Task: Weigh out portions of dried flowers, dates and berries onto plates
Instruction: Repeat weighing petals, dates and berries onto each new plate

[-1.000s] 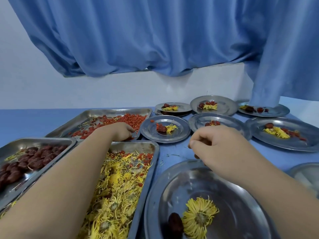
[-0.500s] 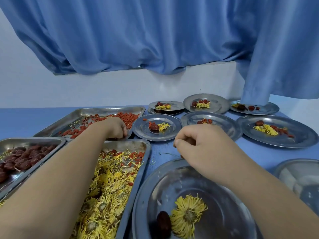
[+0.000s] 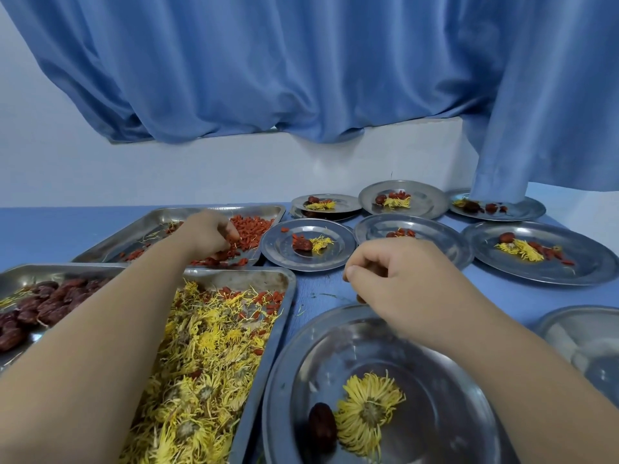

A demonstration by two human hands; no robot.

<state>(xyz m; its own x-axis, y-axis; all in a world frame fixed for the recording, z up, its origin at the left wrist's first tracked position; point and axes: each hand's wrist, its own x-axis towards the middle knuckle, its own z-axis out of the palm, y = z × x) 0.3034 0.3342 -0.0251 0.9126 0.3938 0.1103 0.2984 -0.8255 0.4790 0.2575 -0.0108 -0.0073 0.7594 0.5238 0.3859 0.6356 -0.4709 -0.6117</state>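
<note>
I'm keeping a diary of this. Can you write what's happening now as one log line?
left hand: picking berries from berry tray | right hand: curled above near plate | near plate: one date, one flower

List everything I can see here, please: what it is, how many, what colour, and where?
Rectangular steel trays: three, silver, left; holding red berries, dark dates, yellow dried flowers.
Round steel plates with portions: seven, silver, centre and right.
Steel dish: one, silver, right edge, contents unclear.
Tabletop: blue.
Curtain: blue, above the white wall.
Left hand: in the berry tray, fingers among berries.
Right hand: curled above the near plate's far rim.
</note>
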